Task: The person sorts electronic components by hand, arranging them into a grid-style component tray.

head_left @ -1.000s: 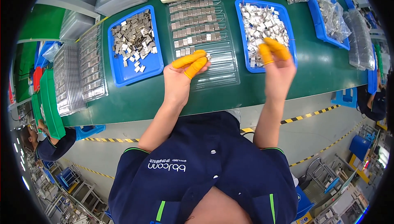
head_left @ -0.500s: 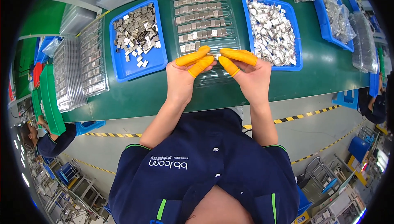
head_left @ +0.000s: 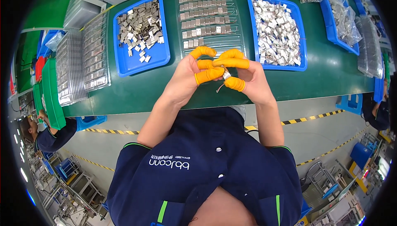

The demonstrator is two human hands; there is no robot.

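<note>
Metal part (head_left: 226,74) could slip

Left hand (head_left: 187,75) and right hand (head_left: 254,83) pinch it between them, clear tray (head_left: 226,42) at twelve o'clock; a loosened grip in finger covers (head_left: 208,76) could drop it, and its wire (head_left: 220,88), dangling toward seven o'clock, could snag.

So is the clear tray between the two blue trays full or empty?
Partly filled: the clear tray holds rows of metal pieces, but its nearest occupied row has them only at its left end.

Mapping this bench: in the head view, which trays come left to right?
Stacked clear trays, blue tray of darker pieces, clear tray with rows, blue tray of white pieces, bag-covered blue tray, clear stack.
</note>
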